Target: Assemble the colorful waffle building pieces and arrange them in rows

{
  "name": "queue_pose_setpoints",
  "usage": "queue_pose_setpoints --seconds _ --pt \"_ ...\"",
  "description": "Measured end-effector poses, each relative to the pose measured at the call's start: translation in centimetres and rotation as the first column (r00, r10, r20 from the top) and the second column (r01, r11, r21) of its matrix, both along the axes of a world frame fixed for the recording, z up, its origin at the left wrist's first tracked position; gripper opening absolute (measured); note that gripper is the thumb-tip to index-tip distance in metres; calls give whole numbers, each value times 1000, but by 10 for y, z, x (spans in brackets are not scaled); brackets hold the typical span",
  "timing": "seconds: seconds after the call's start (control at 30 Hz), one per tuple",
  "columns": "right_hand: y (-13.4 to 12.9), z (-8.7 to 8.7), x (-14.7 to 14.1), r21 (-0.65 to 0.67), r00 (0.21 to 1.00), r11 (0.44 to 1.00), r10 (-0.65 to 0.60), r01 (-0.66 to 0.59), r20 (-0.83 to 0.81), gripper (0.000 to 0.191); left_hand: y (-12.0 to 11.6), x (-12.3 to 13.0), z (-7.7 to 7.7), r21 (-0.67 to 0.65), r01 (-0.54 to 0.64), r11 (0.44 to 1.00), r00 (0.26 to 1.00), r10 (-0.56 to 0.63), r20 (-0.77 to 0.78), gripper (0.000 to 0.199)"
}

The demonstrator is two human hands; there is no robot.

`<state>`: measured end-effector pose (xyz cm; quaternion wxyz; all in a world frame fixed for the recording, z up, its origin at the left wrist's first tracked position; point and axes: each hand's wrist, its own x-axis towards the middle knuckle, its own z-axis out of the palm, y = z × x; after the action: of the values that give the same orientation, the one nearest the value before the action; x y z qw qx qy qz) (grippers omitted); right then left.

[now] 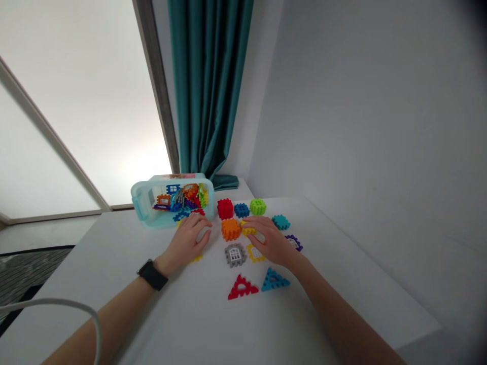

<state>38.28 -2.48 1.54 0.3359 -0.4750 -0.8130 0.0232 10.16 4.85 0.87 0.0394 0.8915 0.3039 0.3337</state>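
Yellow waffle-block piece, plastic, on white counter, lying beneath the fingertips of the right hand; that hand spread palm-down, fingers lightly curved, not closed around the piece. Left hand: cupped over a pale piece, mostly hidden; grip cannot be told. Between the hands: orange block. Also nearby: gray window piece, yellow window frame, red triangle, blue triangle, tipped clear plastic bin holding mixed pieces.
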Motion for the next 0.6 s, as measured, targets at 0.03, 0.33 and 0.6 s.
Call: queue_pose_setpoints --seconds 0.03,0.33,0.6 --pt "0 1 -4 11 1000 1000 4 -4 3 31 0 -7 0 1 -13 1000 1000 13 -16 18" --pt "4 20 -60 38 994 995 95 -97 60 30 -12 -67 -9 -82 -81 993 981 65 -182 19" --pt "-1 18 -109 -116 961 983 167 -145 219 23 -31 -81 -23 -163 -122 979 960 75 -268 44"
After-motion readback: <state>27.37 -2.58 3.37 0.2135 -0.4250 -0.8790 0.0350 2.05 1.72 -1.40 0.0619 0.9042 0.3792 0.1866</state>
